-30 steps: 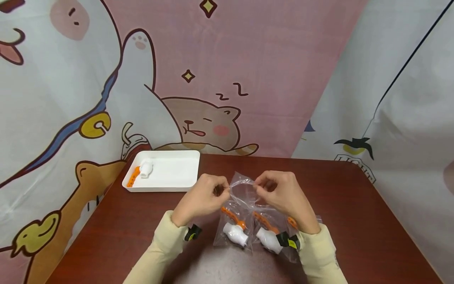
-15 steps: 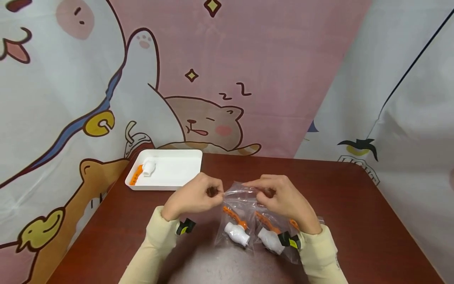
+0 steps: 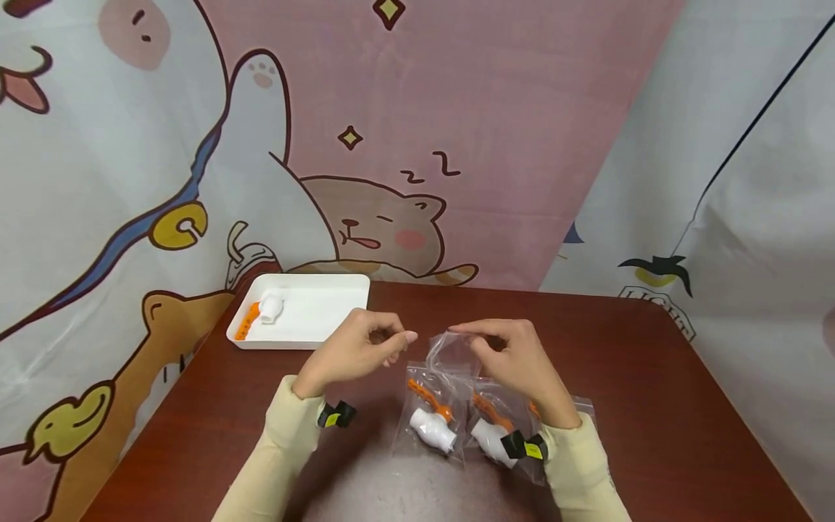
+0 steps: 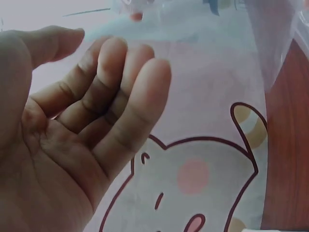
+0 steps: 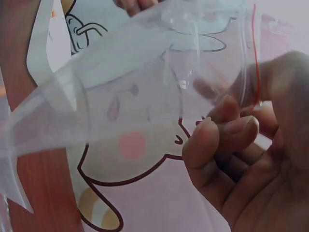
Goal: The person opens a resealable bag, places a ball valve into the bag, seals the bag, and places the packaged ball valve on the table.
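In the head view, my right hand pinches the top of a clear zip bag, which hangs limp with nothing showing inside. Its red seal line runs beside my fingers in the right wrist view. My left hand is apart from the bag, to its left. Its fingers are loosely bent and hold nothing, as the left wrist view also shows. Below the held bag lies a bagged white ball valve with an orange handle. Another bagged ball valve lies to its right, partly behind my right wrist.
A white tray stands at the back left of the brown table, with one unbagged ball valve in it. More bag plastic and an orange handle show beside my right forearm. A cartoon-print cloth hangs behind.
My left hand was pulling the bag's mouth together with the right hand; it has let go and moved up and left. The right hand keeps its pinch, and the bag now hangs loose.
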### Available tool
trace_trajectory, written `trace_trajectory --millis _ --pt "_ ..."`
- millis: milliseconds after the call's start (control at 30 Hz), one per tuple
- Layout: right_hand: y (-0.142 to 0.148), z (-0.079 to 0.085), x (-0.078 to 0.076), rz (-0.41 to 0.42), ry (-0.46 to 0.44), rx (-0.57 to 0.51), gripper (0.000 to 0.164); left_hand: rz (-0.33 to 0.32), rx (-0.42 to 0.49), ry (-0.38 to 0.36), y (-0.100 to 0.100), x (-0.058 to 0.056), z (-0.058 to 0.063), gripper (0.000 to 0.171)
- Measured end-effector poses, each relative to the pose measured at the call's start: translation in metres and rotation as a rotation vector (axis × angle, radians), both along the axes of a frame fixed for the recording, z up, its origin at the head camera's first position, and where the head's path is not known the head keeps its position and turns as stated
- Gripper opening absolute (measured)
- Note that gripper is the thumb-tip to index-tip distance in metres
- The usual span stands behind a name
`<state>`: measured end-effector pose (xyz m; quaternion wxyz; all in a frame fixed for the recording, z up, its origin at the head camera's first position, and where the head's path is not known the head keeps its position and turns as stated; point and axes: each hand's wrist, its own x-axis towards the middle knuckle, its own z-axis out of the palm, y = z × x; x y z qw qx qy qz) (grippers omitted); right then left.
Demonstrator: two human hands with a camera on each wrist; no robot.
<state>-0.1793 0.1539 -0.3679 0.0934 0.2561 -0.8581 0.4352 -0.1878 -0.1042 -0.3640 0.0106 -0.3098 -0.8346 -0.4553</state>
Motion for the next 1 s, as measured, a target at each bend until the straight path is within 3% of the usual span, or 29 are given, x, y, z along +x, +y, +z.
trace_trajectory --millis 100,167,333,533,700,1000 --pt "-0.001 0.002 0.002 -0.068 -0.059 -0.015 0.033 0.033 0.022 -0.025 -0.006 0.001 0.009 0.021" --pt "0.001 -0.003 -0.001 -0.121 -0.103 -0.022 0.032 0.071 0.039 -0.036 -0.012 -0.005 0.006 0.020" --pt "0.009 -0.015 -0.009 -0.212 -0.165 -0.053 0.030 0.200 0.026 -0.029 -0.038 -0.033 -0.023 0.014" --pt "0.012 -0.014 -0.011 -0.225 -0.199 -0.078 0.026 0.316 -0.141 0.053 -0.070 -0.059 -0.039 0.011" --pt "0.014 -0.013 -0.011 -0.210 -0.202 -0.084 0.026 0.394 -0.260 0.039 -0.096 -0.078 -0.043 0.023" --pt "0.019 -0.013 -0.013 -0.207 -0.191 -0.085 0.026 0.413 -0.422 -0.011 -0.145 -0.107 -0.047 0.037"
